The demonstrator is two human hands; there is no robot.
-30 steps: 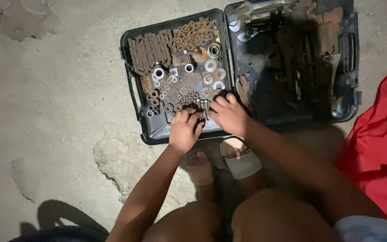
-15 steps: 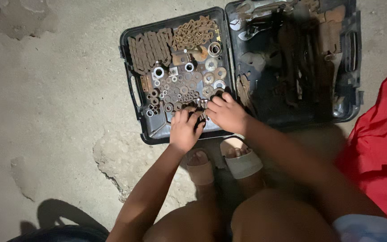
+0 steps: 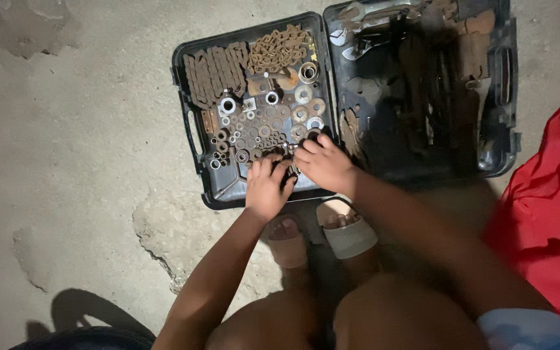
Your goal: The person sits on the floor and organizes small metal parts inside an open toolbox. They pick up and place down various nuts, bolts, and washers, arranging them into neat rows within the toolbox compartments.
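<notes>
An open black plastic case (image 3: 192, 129) lies on the concrete floor. Its left half holds rusty chains (image 3: 280, 48), washers, nuts and bearing rings (image 3: 264, 126). My left hand (image 3: 266, 189) rests at the near edge of that half, fingers spread over the small parts. My right hand (image 3: 326, 166) is just to its right, fingers curled around a small dark metal part (image 3: 291, 170) between the two hands. Both forearms reach in from below.
The case's right half (image 3: 422, 97) holds dark, rusty tools. A red cloth (image 3: 546, 220) lies at the right. My sandalled feet (image 3: 332, 233) stand just in front of the case. The concrete has a cracked patch (image 3: 163, 233) at the near left.
My right hand has edged slightly left toward my left hand. Both stay over the near edge of the case's left half.
</notes>
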